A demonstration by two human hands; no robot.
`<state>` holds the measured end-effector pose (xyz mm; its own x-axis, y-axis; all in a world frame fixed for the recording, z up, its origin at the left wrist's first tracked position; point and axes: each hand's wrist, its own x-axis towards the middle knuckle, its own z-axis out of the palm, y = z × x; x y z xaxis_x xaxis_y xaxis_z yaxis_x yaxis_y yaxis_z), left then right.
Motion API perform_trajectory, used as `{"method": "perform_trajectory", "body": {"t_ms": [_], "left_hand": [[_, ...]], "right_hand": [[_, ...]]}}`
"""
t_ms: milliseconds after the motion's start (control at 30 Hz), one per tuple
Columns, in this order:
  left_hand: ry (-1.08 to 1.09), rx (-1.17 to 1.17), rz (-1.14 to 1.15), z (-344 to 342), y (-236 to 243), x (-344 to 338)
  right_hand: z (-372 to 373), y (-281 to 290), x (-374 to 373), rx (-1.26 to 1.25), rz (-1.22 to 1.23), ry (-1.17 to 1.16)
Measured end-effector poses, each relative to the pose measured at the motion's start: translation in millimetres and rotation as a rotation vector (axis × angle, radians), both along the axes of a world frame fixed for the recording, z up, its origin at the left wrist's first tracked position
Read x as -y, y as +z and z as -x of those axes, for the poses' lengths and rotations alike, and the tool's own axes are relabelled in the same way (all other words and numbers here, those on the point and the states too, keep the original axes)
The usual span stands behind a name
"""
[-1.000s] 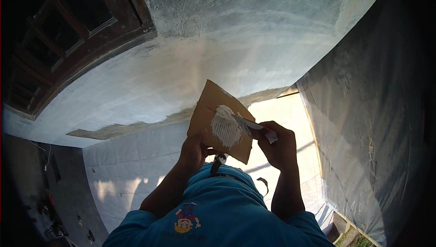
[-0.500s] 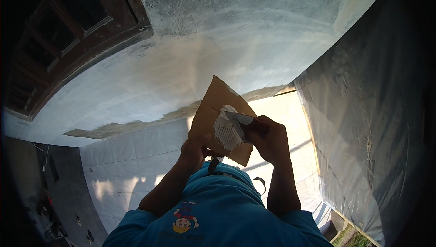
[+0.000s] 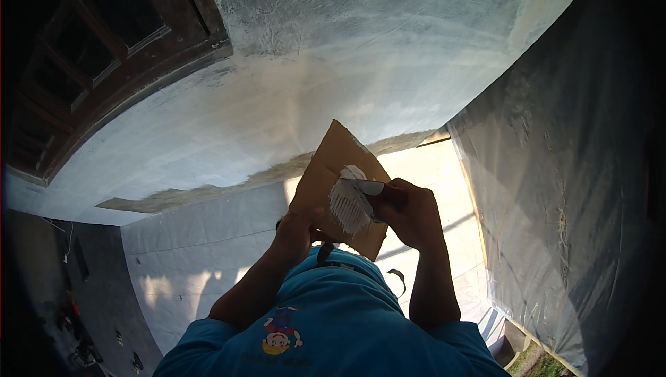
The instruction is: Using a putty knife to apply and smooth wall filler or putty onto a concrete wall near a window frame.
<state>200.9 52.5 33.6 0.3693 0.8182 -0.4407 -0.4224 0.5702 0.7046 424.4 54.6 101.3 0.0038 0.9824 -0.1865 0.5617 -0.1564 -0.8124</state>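
A square brown piece of cardboard (image 3: 318,181) is held up in front of my chest, with a ridged patch of white paste (image 3: 348,206) on its middle. My left hand (image 3: 294,230) grips the cardboard at its lower left. My right hand (image 3: 408,214) holds a flat metal scraper (image 3: 368,187), whose blade lies over the paste, touching it or just above it.
A patchy grey-white wall (image 3: 374,23) rises beyond my hands, with a dark wooden window frame (image 3: 123,52) at upper left. Translucent plastic sheeting (image 3: 548,190) hangs at right. Below is a pale floor (image 3: 208,224), with dark cluttered things (image 3: 83,349) at lower left.
The cardboard has shifted slightly right. My right hand and the scraper have moved a little left, and the blade sits more level across the paste than half a second ago.
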Motion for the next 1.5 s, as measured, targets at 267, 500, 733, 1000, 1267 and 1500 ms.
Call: {"method": "perform_trajectory", "body": {"t_ms": [267,500,733,1000,1267,1500], "left_hand": [[-0.013,-0.002,-0.021,-0.3,5.5,3.6],[-0.043,-0.063,-0.008,-1.4,2.3,8.4],[-0.024,-0.15,-0.073,-7.0,6.2,10.3],[0.137,-0.045,0.014,14.0,-12.8,8.5],[0.271,-0.109,0.069,62.2,-39.3,21.9],[0.296,-0.166,0.076,110.9,-43.7,15.9]], "right_hand": [[0.3,-3.2,1.8,0.026,-0.037,0.034],[2.9,4.9,-0.8,0.081,0.062,0.13],[-2.0,-4.7,0.3,-0.013,0.154,0.252],[-13.8,-79.9,-2.6,-0.715,0.0,-0.197],[22.7,-110.8,-97.8,-0.251,-0.281,-0.286],[64.5,-173.4,-175.8,-0.026,-0.768,-0.41]]}}
